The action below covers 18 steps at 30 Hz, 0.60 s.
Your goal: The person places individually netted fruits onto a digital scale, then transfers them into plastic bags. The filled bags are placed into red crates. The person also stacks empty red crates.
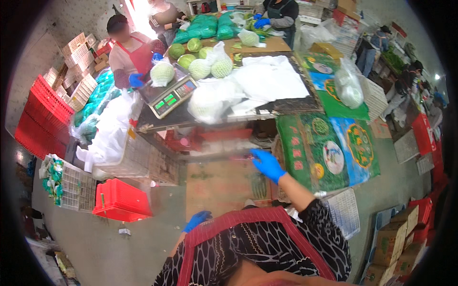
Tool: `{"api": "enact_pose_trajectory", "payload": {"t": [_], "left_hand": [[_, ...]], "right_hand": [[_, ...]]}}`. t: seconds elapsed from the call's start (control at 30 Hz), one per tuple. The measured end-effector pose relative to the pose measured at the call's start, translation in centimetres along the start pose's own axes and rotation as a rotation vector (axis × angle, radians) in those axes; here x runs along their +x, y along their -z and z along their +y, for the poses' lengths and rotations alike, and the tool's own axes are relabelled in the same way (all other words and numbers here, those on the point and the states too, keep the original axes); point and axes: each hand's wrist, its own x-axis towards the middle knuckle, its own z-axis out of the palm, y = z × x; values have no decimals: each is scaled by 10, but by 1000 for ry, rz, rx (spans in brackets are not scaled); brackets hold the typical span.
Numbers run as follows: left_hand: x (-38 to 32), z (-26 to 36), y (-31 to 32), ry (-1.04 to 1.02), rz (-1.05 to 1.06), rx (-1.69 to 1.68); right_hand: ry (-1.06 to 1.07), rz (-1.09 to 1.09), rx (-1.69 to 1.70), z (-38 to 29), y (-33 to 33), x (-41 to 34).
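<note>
My right hand [267, 165], in a blue glove, reaches forward below the near edge of the work table [168, 125], left of a green printed sack; no held thing shows in it. My left hand [197, 220], also gloved in blue, hangs low by the apron, its fingers partly hidden. On the table a cabbage in a plastic bag [205, 103] lies right of a digital scale [175, 94]. A net-wrapped cabbage [162, 74] rests on the scale's plate. Further net-wrapped cabbages [221, 67] and bare cabbages [186, 60] sit behind, with white plastic bags [273, 78] at right.
A co-worker [130, 53] stands at the table's left; others work behind it. White bags fill a crate [118, 157] at left, near a red crate [123, 200]. Green printed sacks [311, 153] and a white crate [345, 211] are at right. Flattened cardboard [218, 182] lies before me.
</note>
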Motion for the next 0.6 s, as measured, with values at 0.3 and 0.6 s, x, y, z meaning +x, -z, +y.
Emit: {"api": "enact_pose_trajectory", "payload": {"t": [0.3,0.6], "left_hand": [[102,82,54,-76,188,-185],[257,225,162,-510,111,449]], "right_hand": [[600,57,-988,-38,-10,323],[72,227,-54,-51,51,417]]}}
